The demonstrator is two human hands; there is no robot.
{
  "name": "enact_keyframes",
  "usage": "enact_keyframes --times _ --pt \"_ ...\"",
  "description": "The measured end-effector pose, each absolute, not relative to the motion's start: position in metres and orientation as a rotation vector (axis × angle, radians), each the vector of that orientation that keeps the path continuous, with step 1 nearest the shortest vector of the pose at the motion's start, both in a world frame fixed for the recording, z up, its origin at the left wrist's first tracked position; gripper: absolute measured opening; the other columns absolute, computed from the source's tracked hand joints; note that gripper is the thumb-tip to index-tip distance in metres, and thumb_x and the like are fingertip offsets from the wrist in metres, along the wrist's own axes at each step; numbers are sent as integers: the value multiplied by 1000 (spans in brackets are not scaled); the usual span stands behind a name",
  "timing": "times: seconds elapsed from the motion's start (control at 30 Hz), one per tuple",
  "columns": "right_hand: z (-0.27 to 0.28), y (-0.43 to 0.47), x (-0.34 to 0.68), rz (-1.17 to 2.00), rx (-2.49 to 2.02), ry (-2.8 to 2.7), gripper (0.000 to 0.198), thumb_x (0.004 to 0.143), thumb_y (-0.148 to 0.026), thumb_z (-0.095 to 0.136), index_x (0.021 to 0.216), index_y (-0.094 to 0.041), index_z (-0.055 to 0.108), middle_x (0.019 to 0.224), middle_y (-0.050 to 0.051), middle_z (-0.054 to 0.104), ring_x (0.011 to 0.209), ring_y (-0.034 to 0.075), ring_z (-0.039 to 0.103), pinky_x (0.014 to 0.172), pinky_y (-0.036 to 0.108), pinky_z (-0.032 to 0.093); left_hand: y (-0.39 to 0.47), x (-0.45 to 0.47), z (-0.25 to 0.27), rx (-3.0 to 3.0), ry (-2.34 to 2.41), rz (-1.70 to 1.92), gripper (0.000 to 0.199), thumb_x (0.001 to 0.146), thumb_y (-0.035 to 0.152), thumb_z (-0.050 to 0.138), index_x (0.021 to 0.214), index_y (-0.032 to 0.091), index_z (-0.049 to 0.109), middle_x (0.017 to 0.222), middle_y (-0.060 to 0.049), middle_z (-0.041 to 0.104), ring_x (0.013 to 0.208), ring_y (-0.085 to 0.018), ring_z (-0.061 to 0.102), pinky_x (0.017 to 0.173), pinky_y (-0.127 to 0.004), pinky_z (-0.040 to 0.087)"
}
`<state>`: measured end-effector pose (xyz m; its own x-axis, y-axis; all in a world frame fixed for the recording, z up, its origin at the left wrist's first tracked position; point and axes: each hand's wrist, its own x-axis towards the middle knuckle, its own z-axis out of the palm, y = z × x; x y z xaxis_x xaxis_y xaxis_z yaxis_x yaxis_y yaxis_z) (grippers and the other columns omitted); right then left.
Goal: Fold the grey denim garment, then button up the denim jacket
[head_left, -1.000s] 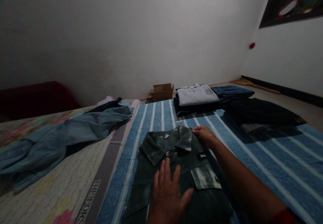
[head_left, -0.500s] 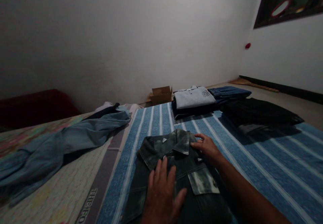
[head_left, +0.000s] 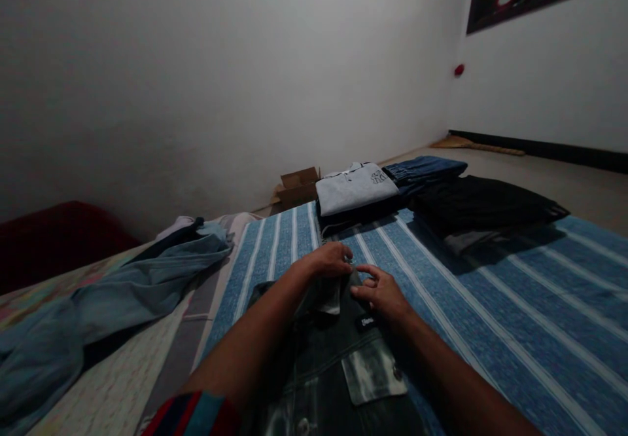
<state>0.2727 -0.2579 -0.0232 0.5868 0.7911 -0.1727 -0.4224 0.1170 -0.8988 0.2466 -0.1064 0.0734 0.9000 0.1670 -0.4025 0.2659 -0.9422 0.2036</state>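
Observation:
A dark green, bleached-patch shirt (head_left: 326, 357) lies folded in front of me, its buttons and a pale pocket flap facing up. My left hand (head_left: 330, 259) reaches across to its far edge by the collar, fingers curled and pinching the cloth. Just to the right, my right hand (head_left: 380, 293) is at the shoulder edge with thumb and forefinger closed on the fabric. The two hands nearly meet at the fingertips. My left forearm covers much of the collar and the shirt's left side.
A folded grey polo shirt (head_left: 357, 190) tops a stack at the far edge of the striped blue sheet (head_left: 471, 331). Beside it are folded blue jeans (head_left: 426, 169) and black garments (head_left: 483, 208). Loose pale jeans (head_left: 132, 298) lie left; a cardboard box (head_left: 297, 187) stands behind.
My left hand has moved from flat on the shirt's front up to its far collar edge. My right hand stays by the shoulder. The view has shifted slightly right.

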Motion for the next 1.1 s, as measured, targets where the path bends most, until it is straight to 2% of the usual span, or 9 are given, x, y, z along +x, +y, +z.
enact_keyframes --times 0.13,0.27,0.37,0.47,0.57,0.67,0.8,0.97,1.1 --pt "-19 -258 273 942 -1142 -335 55 57 -34 74 106 -16 56 49 -12 40 43 6 36 42 20 26 -95 248 73 2664 300 -586 28 70 25 61 94 13 70 69 0 64 67 -15 57 61 -22 40" --pt "-22 -255 274 962 -1108 -288 52 62 -41 68 107 -16 58 57 -7 51 44 7 41 43 20 27 -86 248 76 2419 358 -488 23 65 28 64 82 14 68 60 4 57 58 -12 50 57 -22 37" --pt "-21 -254 272 800 -1228 -375 37 67 -42 63 93 -15 64 60 -3 56 51 11 49 48 23 34 -84 244 81 2259 386 -401 25 61 30 66 81 14 67 59 4 56 56 -11 48 54 -22 35" --pt "-12 -257 267 535 -1408 -541 29 75 -41 57 83 -16 69 72 3 64 67 16 58 62 28 42 -87 239 89 2183 424 -360 27 58 31 68 79 14 66 57 5 54 53 -10 45 52 -22 33" --pt "-1 -261 258 473 -1489 -655 31 76 -40 59 93 -16 71 83 5 69 76 19 61 72 30 44 -90 234 96 2135 445 -319 27 57 31 69 78 15 67 54 5 53 50 -9 44 50 -22 31" --pt "7 -263 252 553 -1468 -721 34 74 -36 63 100 -17 69 89 4 70 80 19 62 71 29 44 -92 233 101 2108 463 -279 26 57 30 69 78 15 67 54 4 55 50 -10 46 49 -22 31" --pt "13 -265 250 600 -1535 -773 20 76 -31 60 85 -16 70 77 2 67 71 16 60 63 26 41 -91 234 100 2097 474 -269 24 55 27 68 75 15 66 56 4 58 51 -11 49 50 -22 34" --pt "20 -269 246 449 -1756 -826 14 76 -30 61 72 -19 66 78 3 64 74 17 57 68 28 38 -93 235 101 2132 489 -308 20 54 26 65 71 16 65 54 4 57 51 -11 48 50 -22 34" --pt "19 -267 248 619 -1558 -787 18 75 -36 63 70 -19 67 69 1 61 67 15 54 60 26 35 -94 227 111 2113 464 -358 24 57 30 67 77 16 67 60 4 61 55 -11 50 53 -22 37"
